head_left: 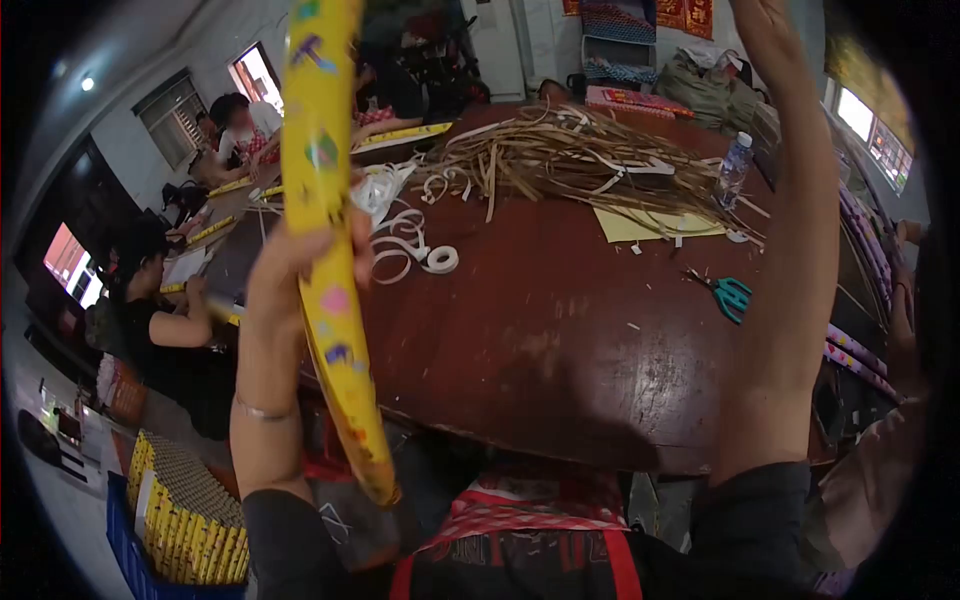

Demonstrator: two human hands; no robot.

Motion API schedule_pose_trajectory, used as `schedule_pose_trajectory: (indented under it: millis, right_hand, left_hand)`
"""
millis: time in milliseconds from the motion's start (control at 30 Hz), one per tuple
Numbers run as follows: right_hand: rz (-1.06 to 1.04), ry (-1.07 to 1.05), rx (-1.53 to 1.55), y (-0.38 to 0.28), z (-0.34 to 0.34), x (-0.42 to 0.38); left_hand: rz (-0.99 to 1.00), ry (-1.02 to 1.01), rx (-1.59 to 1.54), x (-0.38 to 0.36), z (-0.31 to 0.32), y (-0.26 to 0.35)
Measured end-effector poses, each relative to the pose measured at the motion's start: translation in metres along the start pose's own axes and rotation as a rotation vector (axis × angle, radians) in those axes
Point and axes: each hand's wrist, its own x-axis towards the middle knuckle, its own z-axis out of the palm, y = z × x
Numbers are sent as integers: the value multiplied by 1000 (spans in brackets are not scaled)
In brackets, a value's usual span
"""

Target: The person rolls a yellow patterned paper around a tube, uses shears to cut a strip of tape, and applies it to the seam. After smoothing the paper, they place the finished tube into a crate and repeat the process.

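My left hand point(290, 265) is wrapped round a long yellow tube point(325, 190) printed with small coloured figures. The tube stands almost upright in front of me, its top cut off by the upper edge of the view and its lower end tilted toward my lap. My right hand point(768, 30) is raised high at the top right. Its fingers are mostly out of view, and I cannot see whether it holds anything. Below that forearm, teal-handled scissors point(730, 298) lie on the dark red table point(520, 380).
A heap of brown strips point(570, 160) covers the far table, beside a water bottle point(735, 170) and yellow paper point(655, 226). White tape point(440, 260) lies left of centre. A blue crate point(125, 535) of yellow tubes stands lower left. People point(150, 290) sit along the left side.
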Motion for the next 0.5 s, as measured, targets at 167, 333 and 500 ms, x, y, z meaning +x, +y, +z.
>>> schedule_pose_trajectory:
  millis: [167,333,500]
  right_hand:
    - [-115,-247,-33,-40,-38,-83]
    - [-212,-490,8,-86,-70,-158]
    - [-178,-513,131,-99,-78,-167]
  left_hand:
    - [231,184,-151,86,-69,47]
    - [277,586,-326,126,-141,23]
    - [182,429,-440,126,-199,-15]
